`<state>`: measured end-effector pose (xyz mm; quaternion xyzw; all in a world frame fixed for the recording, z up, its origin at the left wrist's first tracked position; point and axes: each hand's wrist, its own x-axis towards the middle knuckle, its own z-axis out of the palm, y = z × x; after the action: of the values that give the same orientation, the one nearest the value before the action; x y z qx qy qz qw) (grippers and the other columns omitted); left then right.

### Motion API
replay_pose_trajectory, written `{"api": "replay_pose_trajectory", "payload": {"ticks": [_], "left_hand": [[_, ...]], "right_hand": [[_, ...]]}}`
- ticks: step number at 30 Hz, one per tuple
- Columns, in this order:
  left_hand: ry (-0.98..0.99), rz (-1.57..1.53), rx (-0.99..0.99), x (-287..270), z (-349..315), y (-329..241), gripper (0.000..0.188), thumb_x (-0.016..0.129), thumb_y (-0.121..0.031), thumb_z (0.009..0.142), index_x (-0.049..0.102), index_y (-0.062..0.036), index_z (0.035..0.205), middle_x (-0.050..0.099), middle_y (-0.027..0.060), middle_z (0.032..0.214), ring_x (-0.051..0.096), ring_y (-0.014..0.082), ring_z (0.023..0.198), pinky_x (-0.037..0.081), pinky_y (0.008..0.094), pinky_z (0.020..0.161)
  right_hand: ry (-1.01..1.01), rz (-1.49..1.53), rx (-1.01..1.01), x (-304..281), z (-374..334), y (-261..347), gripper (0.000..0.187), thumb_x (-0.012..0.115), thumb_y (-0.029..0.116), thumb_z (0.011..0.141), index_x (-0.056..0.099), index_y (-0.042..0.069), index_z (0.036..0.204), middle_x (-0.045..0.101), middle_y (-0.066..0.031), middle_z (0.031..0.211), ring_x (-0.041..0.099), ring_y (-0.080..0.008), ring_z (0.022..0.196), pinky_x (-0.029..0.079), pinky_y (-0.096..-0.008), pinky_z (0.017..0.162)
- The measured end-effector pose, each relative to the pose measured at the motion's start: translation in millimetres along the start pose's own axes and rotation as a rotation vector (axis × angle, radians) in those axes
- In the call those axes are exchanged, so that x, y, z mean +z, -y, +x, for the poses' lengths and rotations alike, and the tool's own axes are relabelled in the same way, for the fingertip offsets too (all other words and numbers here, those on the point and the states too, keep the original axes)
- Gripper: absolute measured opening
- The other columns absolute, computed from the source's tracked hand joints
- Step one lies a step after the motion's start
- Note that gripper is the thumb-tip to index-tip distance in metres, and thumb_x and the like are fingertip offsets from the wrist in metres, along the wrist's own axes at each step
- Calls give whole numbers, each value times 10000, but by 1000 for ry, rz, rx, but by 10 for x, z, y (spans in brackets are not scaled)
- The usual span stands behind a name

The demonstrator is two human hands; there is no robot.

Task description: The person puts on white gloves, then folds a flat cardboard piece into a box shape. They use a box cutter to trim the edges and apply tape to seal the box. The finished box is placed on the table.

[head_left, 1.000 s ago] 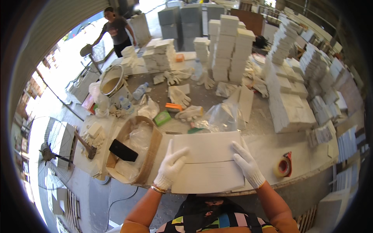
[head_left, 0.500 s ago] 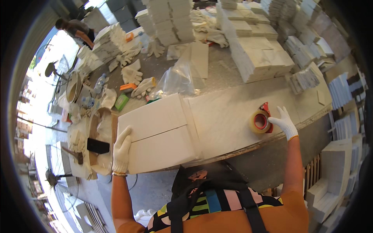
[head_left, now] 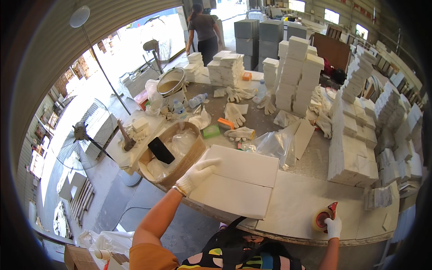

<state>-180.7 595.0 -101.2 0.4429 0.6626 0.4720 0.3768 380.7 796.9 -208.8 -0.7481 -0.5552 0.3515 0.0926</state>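
Observation:
A white cardboard box (head_left: 238,164) lies on the near edge of the worktable, a seam running across its top between two flaps. My left hand (head_left: 198,174), in a white knit glove, rests on the box's left side with the fingers stretched out over the top. To the right of the box is a red tape dispenser (head_left: 333,208) with a roll of clear packing tape (head_left: 317,219). My gloved right hand (head_left: 333,227) is closed at the dispenser's handle, its fingertips partly hidden. Beneath the dispenser spreads a pale sheet (head_left: 292,198).
Left of the white box stands an open brown carton (head_left: 193,150) with plastic bags and a black phone (head_left: 160,150). Stacks of white marble tiles (head_left: 353,157) rise behind and right. Gloves (head_left: 235,114) and plastic film (head_left: 272,146) lie beyond. A person (head_left: 203,33) stands far back.
My right hand has closed in on the tape dispenser's handle. The view has swung up and left, bringing the standing person and hall into sight. My left hand stays on the box.

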Motion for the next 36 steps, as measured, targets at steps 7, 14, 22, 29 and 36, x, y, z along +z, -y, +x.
{"api": "replay_pose_trajectory", "payload": {"ticks": [7, 14, 22, 29, 36], "left_hand": [[-6, 29, 28, -27, 38, 182, 373, 567, -183, 943, 608, -87, 1301, 537, 91, 1374, 460, 159, 1274, 346, 283, 1079], [38, -30, 89, -41, 94, 133, 367, 563, -153, 908, 641, -90, 1261, 442, 164, 1461, 341, 257, 1398, 263, 328, 1144], [14, -24, 157, -57, 134, 131, 380, 558, -140, 902, 628, -51, 1265, 229, 282, 1553, 130, 293, 1488, 158, 346, 1177], [2, -40, 137, -13, 106, 115, 373, 554, -130, 888, 640, -75, 1247, 223, 342, 1527, 136, 366, 1484, 187, 345, 1165], [-71, 74, 208, -15, 121, 167, 342, 578, -177, 878, 678, -154, 1204, 277, 278, 1529, 206, 344, 1469, 270, 340, 1143]], "right_hand": [[225, 539, -319, 27, -72, 534, 497, 573, 18, 678, 590, -37, 1172, 646, -64, 872, 624, -177, 675, 517, -297, 628], [365, 882, -542, -158, -953, 1996, 590, 586, 36, 690, 525, -17, 1275, 604, -49, 875, 593, -123, 687, 491, -237, 631], [347, 563, -1011, 439, -1675, 3083, 791, 722, -5, 606, 506, -1, 1367, 618, -53, 1124, 562, -135, 1037, 437, -289, 951], [178, 29, -1338, 854, -1888, 3428, 806, 783, 63, 555, 554, 79, 1327, 649, -109, 1127, 614, -287, 988, 500, -355, 890], [142, -116, -1464, 965, -1880, 3422, 769, 737, 37, 567, 569, 77, 1316, 630, -109, 954, 603, -295, 877, 504, -364, 801]]}}
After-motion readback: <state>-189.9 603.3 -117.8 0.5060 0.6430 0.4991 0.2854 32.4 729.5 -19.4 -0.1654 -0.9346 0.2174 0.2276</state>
